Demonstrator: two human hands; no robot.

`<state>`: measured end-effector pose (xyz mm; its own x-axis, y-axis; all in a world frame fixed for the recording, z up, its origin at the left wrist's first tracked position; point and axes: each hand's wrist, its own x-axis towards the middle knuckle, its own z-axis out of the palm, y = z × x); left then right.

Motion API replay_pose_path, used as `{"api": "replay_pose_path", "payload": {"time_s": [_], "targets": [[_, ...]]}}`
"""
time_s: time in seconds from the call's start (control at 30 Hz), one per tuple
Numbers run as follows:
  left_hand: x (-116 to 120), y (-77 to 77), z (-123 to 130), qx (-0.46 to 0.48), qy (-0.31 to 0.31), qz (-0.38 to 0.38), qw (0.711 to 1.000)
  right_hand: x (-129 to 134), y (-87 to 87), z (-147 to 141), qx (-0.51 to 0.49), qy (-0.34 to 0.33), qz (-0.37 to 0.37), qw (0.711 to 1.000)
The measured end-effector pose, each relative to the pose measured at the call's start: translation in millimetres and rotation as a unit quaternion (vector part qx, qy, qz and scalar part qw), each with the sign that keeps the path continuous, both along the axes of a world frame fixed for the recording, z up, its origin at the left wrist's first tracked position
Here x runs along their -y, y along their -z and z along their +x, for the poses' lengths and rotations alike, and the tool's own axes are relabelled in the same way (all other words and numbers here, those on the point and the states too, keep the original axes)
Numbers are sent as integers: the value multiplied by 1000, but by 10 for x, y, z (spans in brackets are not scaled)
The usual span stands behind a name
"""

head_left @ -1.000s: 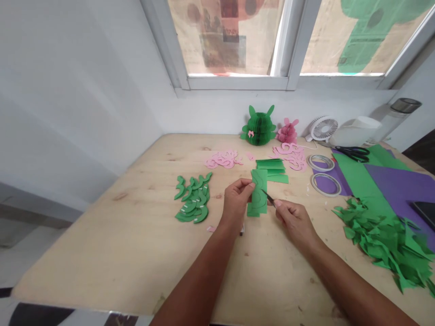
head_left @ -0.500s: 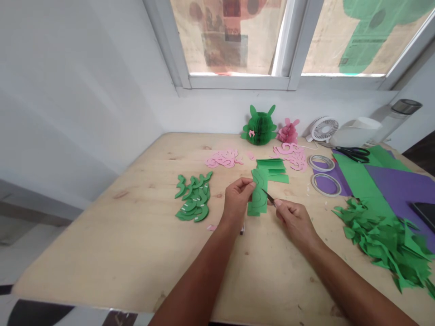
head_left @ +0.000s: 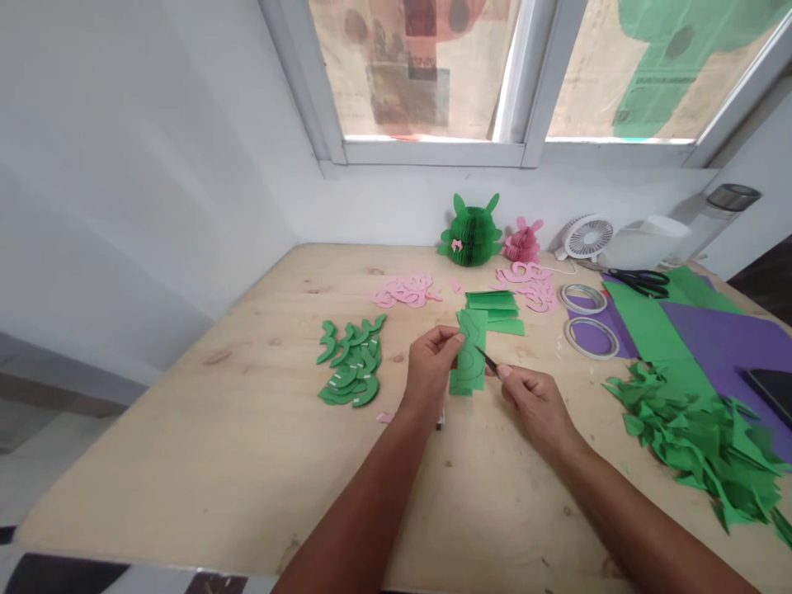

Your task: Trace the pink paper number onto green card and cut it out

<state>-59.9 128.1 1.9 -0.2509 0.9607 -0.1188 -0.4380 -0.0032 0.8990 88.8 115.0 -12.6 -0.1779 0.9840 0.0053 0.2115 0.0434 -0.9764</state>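
Note:
My left hand (head_left: 433, 359) pinches a green paper strip (head_left: 473, 346) by its left edge, with thumb and fingers closed. Curved outlines are drawn on the strip, and a second green layer shows at its lower left. In my right hand (head_left: 532, 396) is a pair of small scissors (head_left: 487, 360); only the dark pointed blades show, the handles being hidden by the fingers. Their tip lies over the strip's right side. Just behind are stacked green paper strips (head_left: 493, 304). A pile of curved green cutouts (head_left: 355, 367) lies left of my hands.
Green paper scraps (head_left: 699, 433) are heaped at right. Beyond them are purple sheets (head_left: 730, 338), two tape rolls (head_left: 591, 338) and black-handled scissors (head_left: 640, 282). Pink cutouts (head_left: 405, 290), a green honeycomb paper figure (head_left: 471, 235), a pink one (head_left: 523, 241) and a small fan (head_left: 587, 237) stand toward the wall.
The view has shifted very slightly. Both hands keep nearly the same pose, with the scissors tip still at the green strip.

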Motion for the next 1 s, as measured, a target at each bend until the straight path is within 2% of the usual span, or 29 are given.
{"api": "replay_pose_path", "payload": {"time_s": [0.47, 0.8, 1.0], "targets": [[25, -9, -8, -28, 8, -17, 999, -6, -29, -2, 31, 18, 30, 999], [47, -34, 0, -38, 34, -22, 998, -4, -29, 23, 19, -1, 9, 1000], [48, -39, -9, -36, 43, -21, 998, -4, -37, 17, 23, -7, 27, 999]]}}
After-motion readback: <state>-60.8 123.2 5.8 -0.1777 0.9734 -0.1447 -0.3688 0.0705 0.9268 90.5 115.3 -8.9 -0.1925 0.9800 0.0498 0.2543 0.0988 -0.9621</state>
